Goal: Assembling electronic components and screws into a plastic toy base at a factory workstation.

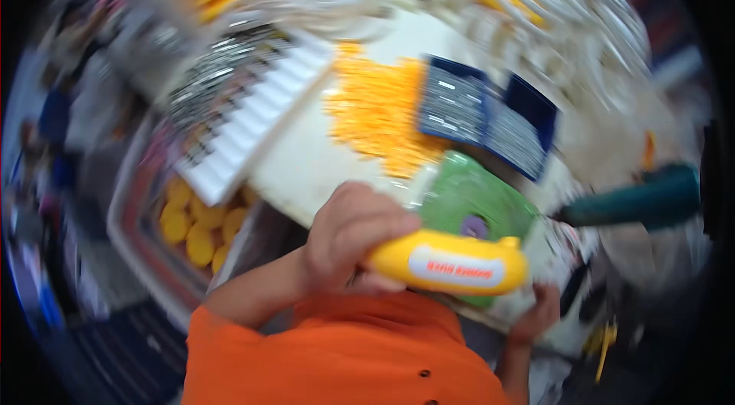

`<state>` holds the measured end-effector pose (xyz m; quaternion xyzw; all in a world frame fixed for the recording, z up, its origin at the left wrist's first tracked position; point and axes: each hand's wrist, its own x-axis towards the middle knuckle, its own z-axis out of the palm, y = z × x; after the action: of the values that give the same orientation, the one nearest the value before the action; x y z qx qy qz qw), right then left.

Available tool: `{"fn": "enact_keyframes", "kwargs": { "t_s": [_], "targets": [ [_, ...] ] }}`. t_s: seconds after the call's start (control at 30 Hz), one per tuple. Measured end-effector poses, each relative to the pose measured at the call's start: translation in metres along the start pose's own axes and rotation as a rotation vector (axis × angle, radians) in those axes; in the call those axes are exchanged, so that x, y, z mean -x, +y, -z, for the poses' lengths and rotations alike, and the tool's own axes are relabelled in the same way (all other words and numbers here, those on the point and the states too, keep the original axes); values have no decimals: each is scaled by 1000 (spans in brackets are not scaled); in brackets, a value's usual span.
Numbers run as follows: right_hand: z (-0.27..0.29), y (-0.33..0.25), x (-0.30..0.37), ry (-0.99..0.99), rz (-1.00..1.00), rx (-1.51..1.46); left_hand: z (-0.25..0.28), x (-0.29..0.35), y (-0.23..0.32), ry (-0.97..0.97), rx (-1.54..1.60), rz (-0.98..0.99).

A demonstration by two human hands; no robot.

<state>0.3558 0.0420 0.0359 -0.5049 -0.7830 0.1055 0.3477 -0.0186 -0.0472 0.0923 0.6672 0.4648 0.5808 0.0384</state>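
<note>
Yellow casing [444, 250], elongated and rounded, bearing a white label [459, 270] with red print: I log it at the near edge of the white table [295, 168]. From my end of the feed, the left hand [356, 240] is closed around the casing's left end; its right end projects free toward the right.

Right hand [542, 313]: low, by the near table edge, apart from the casing. Blur there; I cannot tell whether it holds anything or how wide the fingers stand.

Just beyond the casing, partly covered by it in my view: a green packet [471, 191] with a purple ring [475, 226] on it. Farther off, I note blue containers [534, 102] of thin metal pieces, and beside them a spread of small orange-yellow pieces [371, 102]. To the left, a white ridged tray [268, 125]; below it, a bin [115, 213] with yellow discs [199, 240]. To the right, a dark teal tool [643, 198], blurred.
</note>
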Motion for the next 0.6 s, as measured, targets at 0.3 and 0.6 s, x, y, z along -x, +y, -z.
{"fn": "enact_keyframes", "kwargs": {
  "t_s": [0.3,0.6],
  "targets": [
    [36,103,59,-621,47,-258,194,17,6,1479,-82,221],
    [31,101,41,-727,-38,-294,302,358,-47,1188,-1272,1052]
  ]
}}
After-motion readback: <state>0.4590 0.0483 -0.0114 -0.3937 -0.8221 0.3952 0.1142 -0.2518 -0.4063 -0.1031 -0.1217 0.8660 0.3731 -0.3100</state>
